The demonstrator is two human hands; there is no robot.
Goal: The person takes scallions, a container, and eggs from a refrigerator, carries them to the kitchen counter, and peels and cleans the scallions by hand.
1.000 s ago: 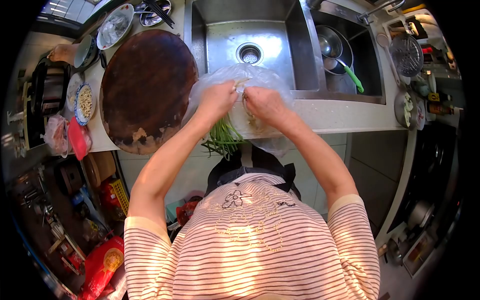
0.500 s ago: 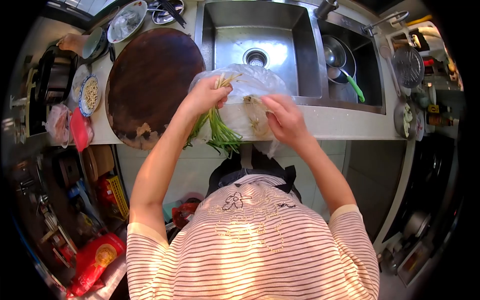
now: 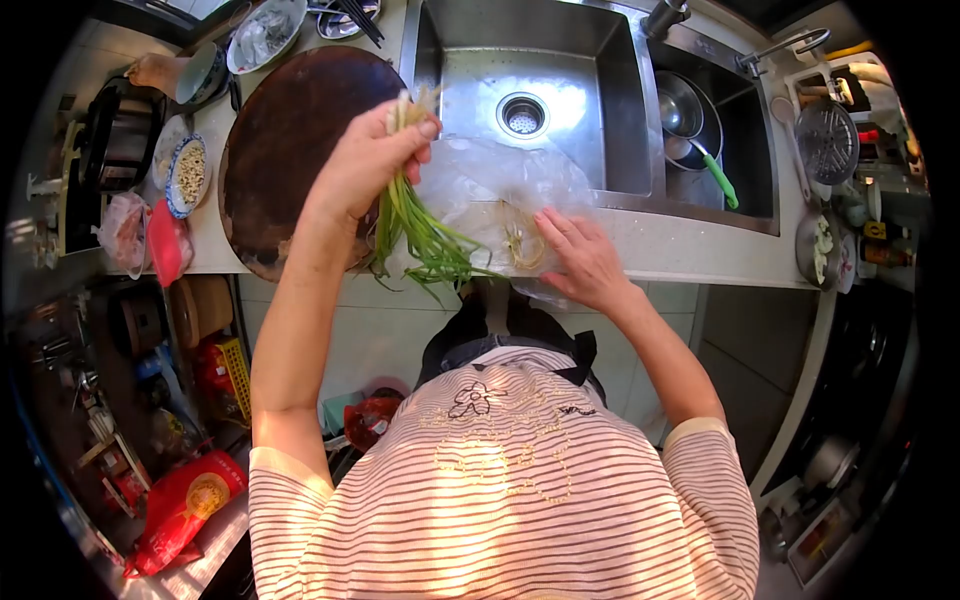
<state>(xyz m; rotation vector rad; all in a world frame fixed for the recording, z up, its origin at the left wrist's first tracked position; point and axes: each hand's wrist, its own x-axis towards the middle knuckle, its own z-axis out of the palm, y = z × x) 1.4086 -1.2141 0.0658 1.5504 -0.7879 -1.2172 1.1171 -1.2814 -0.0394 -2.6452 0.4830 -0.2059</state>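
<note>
My left hand (image 3: pixel 375 155) is closed round the pale root ends of a bunch of green onions (image 3: pixel 425 235), whose leaves hang down over the counter's front edge. The bunch is above the right side of a round dark chopping board (image 3: pixel 285 150). My right hand (image 3: pixel 580 255) lies with fingers spread at the right of a clear plastic bag (image 3: pixel 470 180) on the counter. Beside its fingertips are pale, dry scraps (image 3: pixel 518 243) on the bag.
Behind the bag is a steel sink (image 3: pixel 560 75); a second basin holds a pan and a green-handled strainer (image 3: pixel 718 180). At left stand a bowl of peanuts (image 3: pixel 188 176), a pink item (image 3: pixel 168 243) and a plate (image 3: pixel 266 36). A slotted ladle (image 3: pixel 828 142) lies at right.
My left hand has lifted the green onions up and left, away from the bag. My right hand has parted from the left, opened, and come down by the scraps.
</note>
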